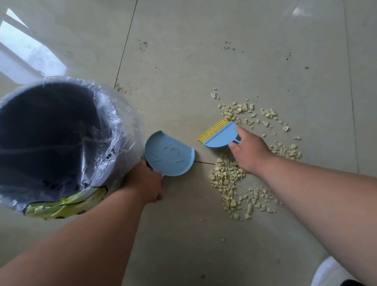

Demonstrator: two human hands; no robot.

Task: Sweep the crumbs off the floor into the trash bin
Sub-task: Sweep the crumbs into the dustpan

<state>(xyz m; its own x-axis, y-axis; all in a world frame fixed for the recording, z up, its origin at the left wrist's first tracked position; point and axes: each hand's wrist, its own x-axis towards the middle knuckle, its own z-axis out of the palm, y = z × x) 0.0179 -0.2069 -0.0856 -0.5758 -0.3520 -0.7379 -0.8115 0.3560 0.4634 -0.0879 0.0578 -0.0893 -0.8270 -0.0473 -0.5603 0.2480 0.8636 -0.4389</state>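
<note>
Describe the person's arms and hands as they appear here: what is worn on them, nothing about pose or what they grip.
Both arms are bare from the bottom edge of the picture to the fingers; no sleeve reaches into view. The left hand and the right hand wear no gloves. No watch, bracelet or ring shows on the visible sides of either wrist or hand. No markings or bandages show on either forearm.

The single head-worn camera looked steeply down at the tiled floor (217, 43) from above, facing forward, wide-angled, with both forearms reaching in from the near edge.
</note>
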